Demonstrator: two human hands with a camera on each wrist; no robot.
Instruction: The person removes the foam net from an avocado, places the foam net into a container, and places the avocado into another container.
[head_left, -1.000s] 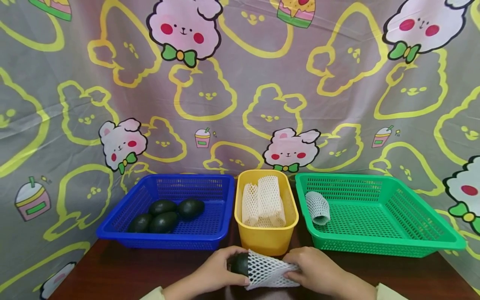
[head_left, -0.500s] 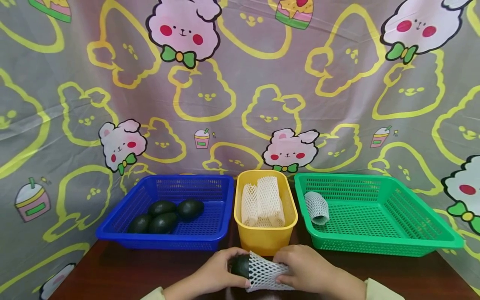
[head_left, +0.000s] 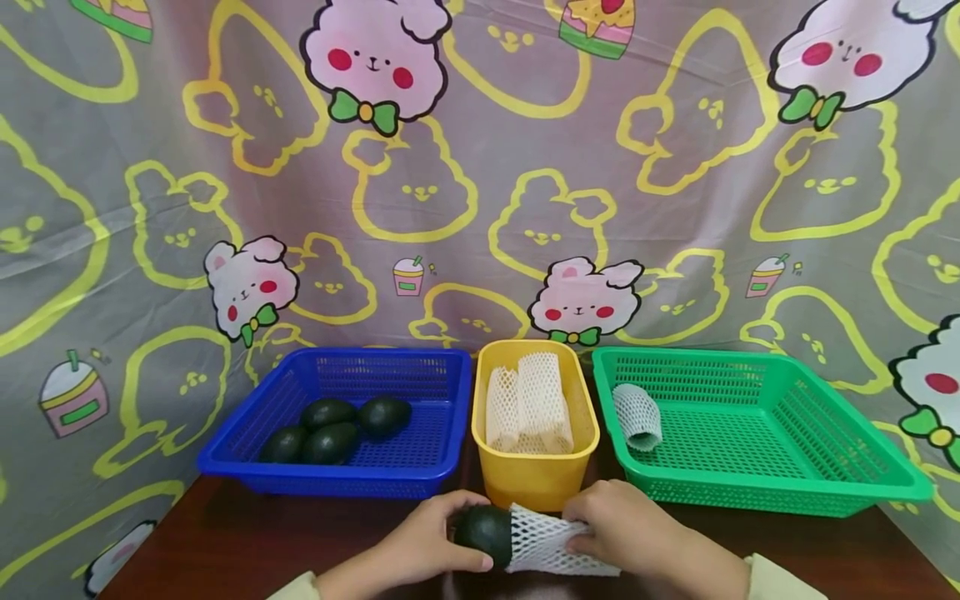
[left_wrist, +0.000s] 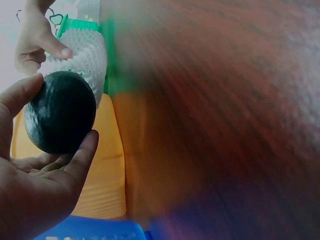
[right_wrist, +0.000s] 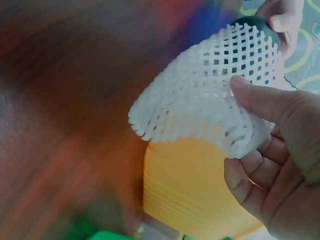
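Observation:
A dark green avocado (head_left: 483, 533) is gripped by my left hand (head_left: 431, 540), with the thumb on its near side and the fingers round its far side. My right hand (head_left: 626, 529) pinches a white foam net sleeve (head_left: 543, 542) near its right end. The sleeve's left mouth covers the avocado's right end, and most of the fruit shows bare. In the left wrist view the avocado's rounded end (left_wrist: 60, 112) faces the camera. In the right wrist view the sleeve (right_wrist: 200, 90) hangs wide below the thumb, its mesh stretched over the dark fruit.
Several avocados (head_left: 330, 443) lie in a blue basket (head_left: 337, 479) at left. A yellow bin (head_left: 532, 483) with more foam sleeves (head_left: 542, 400) stands just behind my hands. The green basket (head_left: 750, 492) at right holds one sleeved item (head_left: 637, 417). All stand on a dark wooden table (head_left: 247, 542).
Half a second ago the sleeve covered more of the avocado; now more of the fruit is bare on the left. My right hand and the sleeve have shifted slightly right.

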